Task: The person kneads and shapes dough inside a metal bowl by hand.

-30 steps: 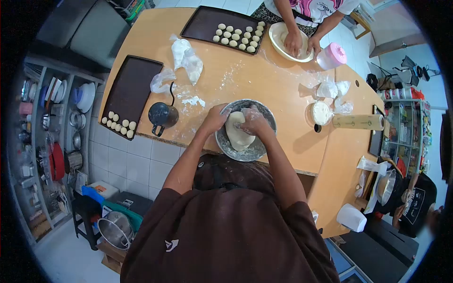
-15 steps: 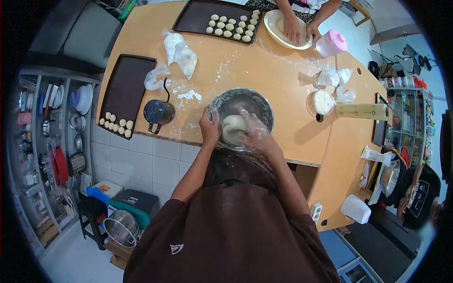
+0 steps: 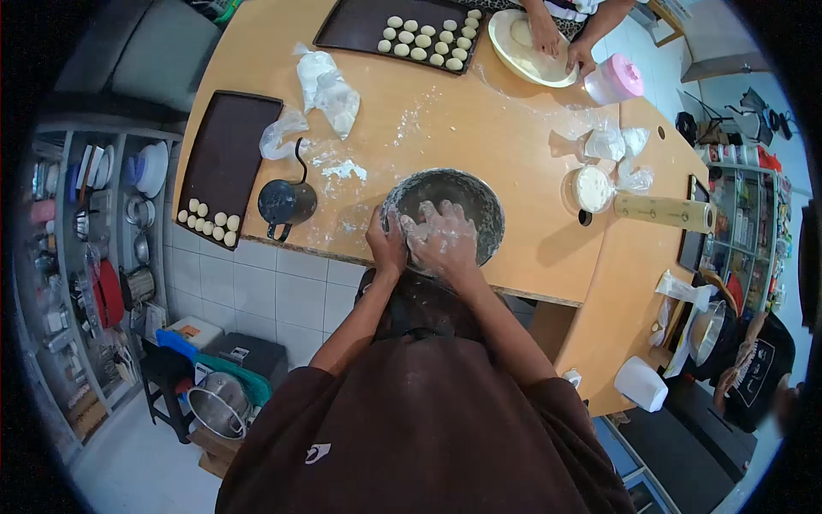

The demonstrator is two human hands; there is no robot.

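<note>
A floured metal bowl (image 3: 490, 214) stands at the table's near edge. My left hand (image 3: 388, 242) is wrapped round the bowl's left rim. Inside the bowl my right hand (image 3: 443, 240) lies palm down, its floury fingers spread, over the dough, which is almost wholly hidden under it. Left of the bowl is a black gooseneck kettle (image 3: 288, 202), with spilled flour (image 3: 345, 170) behind it.
Dark trays (image 3: 224, 146) (image 3: 355, 26) with dough balls lie left and at the back. Bags of flour (image 3: 328, 92), a pink-lidded jar (image 3: 615, 79) and a film roll (image 3: 664, 212) are on the table. A co-worker's hands press in a cream bowl (image 3: 556, 79); another person is at far right.
My right hand has gone from gripping and folding the dough to lying spread on top of it. My left hand has moved from the dough to the bowl's rim.
</note>
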